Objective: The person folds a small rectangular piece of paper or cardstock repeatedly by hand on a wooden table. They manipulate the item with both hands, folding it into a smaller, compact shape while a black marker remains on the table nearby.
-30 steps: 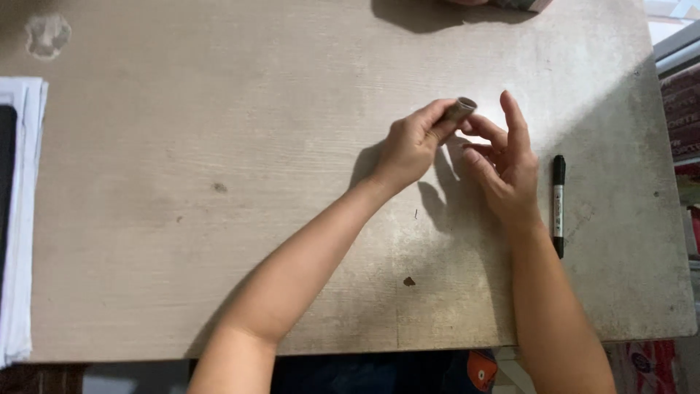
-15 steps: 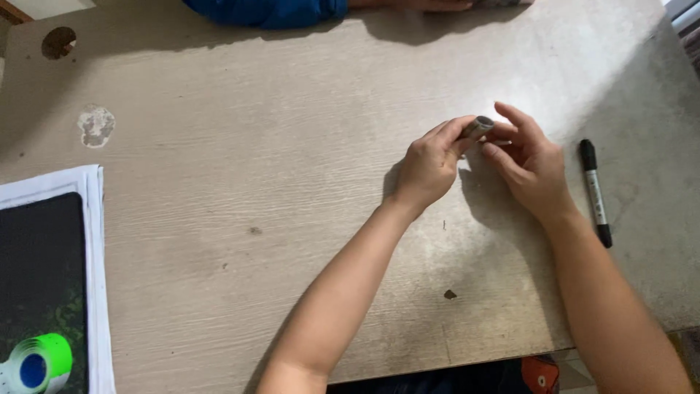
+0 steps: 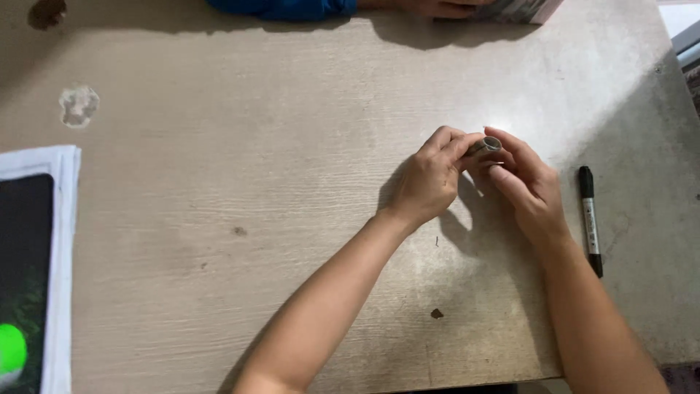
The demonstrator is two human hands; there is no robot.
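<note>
Both hands meet over the right half of the pale, worn wooden worktop (image 3: 219, 219); between them sits a small grey cylinder (image 3: 487, 146), short and tube-like, with one round end turned up toward the camera; it is raised just above the surface, not lying on it. The left hand (image 3: 426, 182) is curled, its fingertips pinching the cylinder from the left side; the right hand (image 3: 529, 186) closes on it from the right, index finger over the top and thumb underneath, so both hands are grasping the same piece; what the material is cannot be told at this size.

Judging by how easily fingertips alone carry it, the cylinder is light; it looks stiff and keeps its round shape under the pinch; its smooth, curved wall probably makes it apt to roll or slip, so a hold across the sides, thumb against finger, seems the sounder grip than one on the open end.

A black marker pen (image 3: 589, 219) lies just beside the right wrist, lengthwise, apart from it; a stack of white paper with a dark printed sheet (image 3: 44, 241) rests at the left edge; another person's blue sleeve (image 3: 284, 9) and hand reach in at the far edge.
</note>
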